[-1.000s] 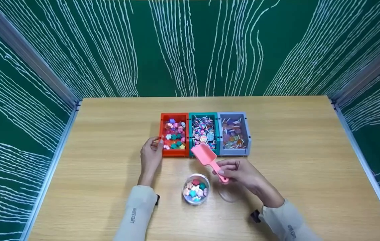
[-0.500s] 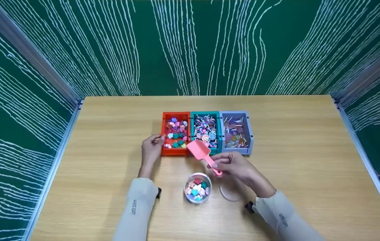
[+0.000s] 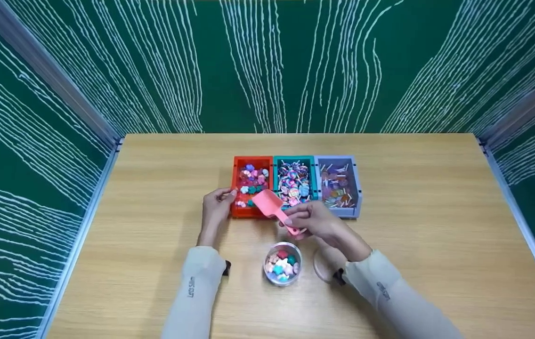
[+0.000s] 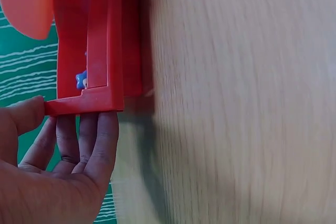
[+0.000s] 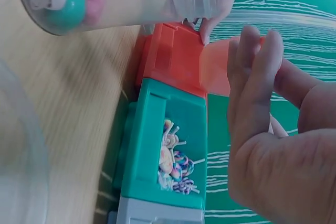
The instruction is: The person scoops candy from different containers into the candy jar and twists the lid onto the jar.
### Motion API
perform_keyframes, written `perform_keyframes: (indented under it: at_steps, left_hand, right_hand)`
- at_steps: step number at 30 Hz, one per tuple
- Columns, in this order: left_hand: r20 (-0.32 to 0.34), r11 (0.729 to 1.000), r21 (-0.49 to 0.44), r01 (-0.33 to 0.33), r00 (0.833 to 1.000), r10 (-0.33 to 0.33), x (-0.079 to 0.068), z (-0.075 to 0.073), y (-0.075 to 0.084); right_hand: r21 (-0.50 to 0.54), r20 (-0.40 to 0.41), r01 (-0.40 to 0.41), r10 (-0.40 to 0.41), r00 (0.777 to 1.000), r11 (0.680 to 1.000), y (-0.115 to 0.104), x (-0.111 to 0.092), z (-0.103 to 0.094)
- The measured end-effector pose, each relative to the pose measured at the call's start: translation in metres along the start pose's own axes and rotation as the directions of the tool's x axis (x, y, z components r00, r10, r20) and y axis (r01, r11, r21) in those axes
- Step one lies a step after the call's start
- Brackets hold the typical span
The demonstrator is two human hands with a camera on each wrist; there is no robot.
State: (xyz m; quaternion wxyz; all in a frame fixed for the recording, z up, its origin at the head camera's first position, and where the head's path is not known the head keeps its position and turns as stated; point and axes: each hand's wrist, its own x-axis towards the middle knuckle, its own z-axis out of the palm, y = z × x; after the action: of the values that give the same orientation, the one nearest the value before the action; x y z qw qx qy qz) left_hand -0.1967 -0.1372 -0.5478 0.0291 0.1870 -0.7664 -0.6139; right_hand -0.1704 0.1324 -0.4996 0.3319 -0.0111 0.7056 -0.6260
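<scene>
A pink plastic scoop point(image 3: 267, 203), its bowl seemingly bare, is held by the handle in my right hand point(image 3: 321, 226). It hangs over the front right corner of the red bin point(image 3: 251, 213), partly hiding the small flower-like and star-like charms point(image 3: 245, 190) inside. My left hand point(image 3: 215, 207) grips that bin's left side; in the left wrist view the thumb point(image 4: 32, 113) is on the rim, with fingers against the outer wall. Nearer the front stands a clear round jar point(image 5: 131, 6), uncapped, with several colourful charms point(image 3: 282, 265) at its bottom.
Joined to the red bin's right are a teal bin point(image 3: 294, 158) of tiny lollipops and a lavender bin point(image 3: 346, 213) of translucent stick pieces. A clear round lid point(image 3: 317, 272) lies right of the jar, below the right forearm. Green walls surround the wooden table point(image 3: 432, 212).
My right hand has carried the scoop leftward and away from me, from the teal bin's front to over the red bin. The left hand keeps its hold on the red bin.
</scene>
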Motion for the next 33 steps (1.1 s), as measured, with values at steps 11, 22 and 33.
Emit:
perform_keyframes:
  at_steps: [11, 22, 33]
  left_hand:
    - [0.020, 0.995, -0.034, 0.098, 0.995, -0.097, 0.001, -0.001, 0.004]
    - [0.014, 0.995, -0.074, 0.067, 0.998, -0.067, 0.002, -0.001, 0.000]
    - [0.012, 0.996, -0.066, 0.059, 0.998, -0.059, 0.000, 0.000, 0.001]
  right_hand:
    - [0.024, 0.050, -0.087, 0.085, 0.995, 0.996, -0.012, 0.017, 0.008]
    - [0.102, 0.050, -0.138, 0.134, 0.990, 0.985, -0.025, 0.034, 0.017]
    - [0.259, -0.029, -0.189, 0.204, 0.979, 0.947, -0.036, 0.054, 0.032]
